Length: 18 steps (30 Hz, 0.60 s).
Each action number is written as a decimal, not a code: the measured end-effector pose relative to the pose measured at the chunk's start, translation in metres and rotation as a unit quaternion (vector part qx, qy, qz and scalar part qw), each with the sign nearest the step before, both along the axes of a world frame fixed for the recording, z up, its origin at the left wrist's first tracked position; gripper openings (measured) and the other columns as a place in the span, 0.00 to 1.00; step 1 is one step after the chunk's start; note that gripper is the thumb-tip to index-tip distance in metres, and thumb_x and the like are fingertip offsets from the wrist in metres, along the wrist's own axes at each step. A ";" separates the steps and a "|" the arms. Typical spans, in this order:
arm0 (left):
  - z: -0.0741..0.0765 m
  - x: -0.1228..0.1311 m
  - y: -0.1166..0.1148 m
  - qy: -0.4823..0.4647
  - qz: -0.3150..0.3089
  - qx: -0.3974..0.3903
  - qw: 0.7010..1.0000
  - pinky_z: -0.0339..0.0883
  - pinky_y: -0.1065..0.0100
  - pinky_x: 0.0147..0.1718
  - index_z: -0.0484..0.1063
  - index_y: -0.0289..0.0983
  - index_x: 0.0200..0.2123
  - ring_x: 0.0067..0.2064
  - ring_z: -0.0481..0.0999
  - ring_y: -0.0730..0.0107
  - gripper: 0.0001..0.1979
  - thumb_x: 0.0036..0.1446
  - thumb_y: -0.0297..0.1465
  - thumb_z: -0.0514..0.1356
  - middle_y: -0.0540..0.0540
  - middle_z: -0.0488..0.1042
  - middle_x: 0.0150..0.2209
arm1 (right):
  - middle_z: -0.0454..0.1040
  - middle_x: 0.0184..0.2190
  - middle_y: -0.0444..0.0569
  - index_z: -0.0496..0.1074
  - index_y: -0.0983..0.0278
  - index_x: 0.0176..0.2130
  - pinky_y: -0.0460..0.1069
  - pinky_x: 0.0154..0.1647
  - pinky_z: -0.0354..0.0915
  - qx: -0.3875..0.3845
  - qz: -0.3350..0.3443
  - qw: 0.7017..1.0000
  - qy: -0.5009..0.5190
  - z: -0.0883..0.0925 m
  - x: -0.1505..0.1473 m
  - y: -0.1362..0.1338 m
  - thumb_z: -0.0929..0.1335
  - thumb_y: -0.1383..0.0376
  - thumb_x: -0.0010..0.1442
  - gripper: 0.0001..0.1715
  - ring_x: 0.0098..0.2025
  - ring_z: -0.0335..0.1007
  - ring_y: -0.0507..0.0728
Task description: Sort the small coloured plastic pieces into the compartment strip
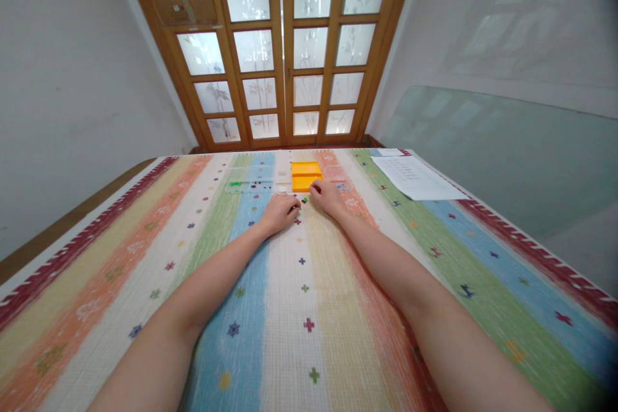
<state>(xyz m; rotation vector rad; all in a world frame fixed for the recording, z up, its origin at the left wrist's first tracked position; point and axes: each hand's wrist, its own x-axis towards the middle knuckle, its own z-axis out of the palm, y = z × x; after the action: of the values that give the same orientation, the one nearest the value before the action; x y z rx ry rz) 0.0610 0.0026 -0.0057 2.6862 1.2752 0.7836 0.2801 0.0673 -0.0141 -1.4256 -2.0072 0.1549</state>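
Observation:
My left hand (281, 211) rests on the tablecloth with its fingers curled together; whatever they may hold is too small to make out. Opposite it, my right hand (329, 198) has thumb and fingers pinched together at the near right corner of an open orange box (307, 168). Whether anything sits in that pinch is hidden. Between the two hands lies a tiny green and dark piece (304, 200). Left of the orange box is a clear plastic case (246, 174) with small green pieces (235, 184) and dark pieces (258, 185) in it.
Another clear case (335, 174) with small blue pieces (342, 187) lies right of the orange box. White paper sheets (410, 177) lie at the far right of the striped tablecloth (284, 328). Beyond the table stand wooden glazed doors (284, 51); a glass panel (483, 148) leans at the right wall.

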 end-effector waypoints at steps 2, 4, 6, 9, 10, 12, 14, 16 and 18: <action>0.000 -0.005 0.004 -0.030 0.026 -0.007 0.999 0.64 0.59 0.50 0.78 0.39 0.41 0.46 0.76 0.60 0.08 0.65 0.30 0.58 0.44 0.81 0.41 | 0.81 0.37 0.52 0.78 0.64 0.38 0.48 0.38 0.58 0.003 0.001 1.000 0.000 0.000 0.000 0.000 0.66 0.66 0.67 0.11 0.37 0.72 0.57; -0.002 -0.012 0.010 -0.064 0.057 -0.010 0.996 0.65 0.61 0.46 0.77 0.39 0.39 0.42 0.76 0.61 0.07 0.65 0.30 0.58 0.45 0.80 0.39 | 0.81 0.36 0.51 0.79 0.64 0.37 0.48 0.37 0.57 0.005 0.002 1.000 -0.003 -0.001 0.000 0.000 0.65 0.66 0.67 0.12 0.36 0.71 0.57; -0.004 -0.022 0.018 -0.101 0.090 -0.013 0.991 0.65 0.63 0.43 0.77 0.39 0.39 0.39 0.76 0.63 0.07 0.64 0.30 0.58 0.46 0.80 0.36 | 0.81 0.36 0.51 0.79 0.64 0.37 0.48 0.37 0.57 0.004 0.003 1.000 -0.006 -0.002 0.000 0.000 0.65 0.65 0.67 0.12 0.36 0.71 0.57; -0.009 -0.041 0.032 -0.181 0.159 -0.026 0.970 0.65 0.65 0.40 0.76 0.39 0.40 0.36 0.75 0.64 0.07 0.64 0.31 0.57 0.47 0.79 0.34 | 0.81 0.35 0.51 0.79 0.64 0.38 0.48 0.37 0.57 0.004 0.006 1.000 -0.008 -0.003 0.001 -0.001 0.65 0.65 0.67 0.12 0.36 0.71 0.57; -0.011 -0.049 0.038 -0.213 0.182 -0.034 0.959 0.65 0.66 0.39 0.76 0.39 0.40 0.36 0.75 0.65 0.07 0.64 0.31 0.57 0.47 0.79 0.34 | 0.81 0.35 0.51 0.79 0.64 0.38 0.48 0.36 0.56 0.004 0.008 1.000 -0.008 -0.002 0.001 -0.002 0.65 0.66 0.67 0.12 0.36 0.71 0.57; -0.016 -0.065 0.049 -0.283 0.214 -0.056 0.933 0.66 0.67 0.37 0.74 0.39 0.40 0.34 0.76 0.66 0.07 0.64 0.32 0.57 0.48 0.78 0.32 | 0.81 0.36 0.51 0.79 0.64 0.38 0.48 0.36 0.56 0.001 0.012 1.000 -0.009 0.000 0.000 -0.004 0.65 0.66 0.67 0.12 0.36 0.71 0.57; -0.022 -0.080 0.060 -0.359 0.229 -0.093 0.900 0.66 0.69 0.33 0.73 0.39 0.40 0.29 0.75 0.68 0.07 0.63 0.34 0.57 0.49 0.77 0.30 | 0.81 0.37 0.51 0.79 0.64 0.38 0.48 0.37 0.57 -0.007 0.015 1.000 -0.014 0.003 0.000 -0.007 0.65 0.66 0.67 0.11 0.37 0.72 0.57; -0.028 -0.095 0.069 -0.437 0.238 -0.115 0.860 0.67 0.70 0.29 0.71 0.39 0.40 0.26 0.74 0.70 0.07 0.63 0.34 0.57 0.49 0.78 0.30 | 0.82 0.38 0.51 0.79 0.64 0.39 0.48 0.37 0.57 -0.018 0.018 0.999 -0.020 0.006 -0.001 -0.009 0.66 0.66 0.67 0.11 0.38 0.72 0.57; -0.033 -0.106 0.075 -0.490 0.250 -0.120 0.826 0.68 0.71 0.28 0.70 0.38 0.40 0.25 0.75 0.71 0.07 0.62 0.35 0.58 0.48 0.79 0.33 | 0.82 0.39 0.52 0.79 0.64 0.39 0.48 0.38 0.57 -0.027 0.021 0.999 -0.026 0.008 -0.002 -0.011 0.66 0.67 0.68 0.11 0.39 0.72 0.57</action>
<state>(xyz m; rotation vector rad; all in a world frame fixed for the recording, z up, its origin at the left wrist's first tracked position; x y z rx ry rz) -0.0453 0.0777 -0.0390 1.3166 1.5480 1.6071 0.2778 0.0561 -0.0056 -1.4346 -2.0910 0.1938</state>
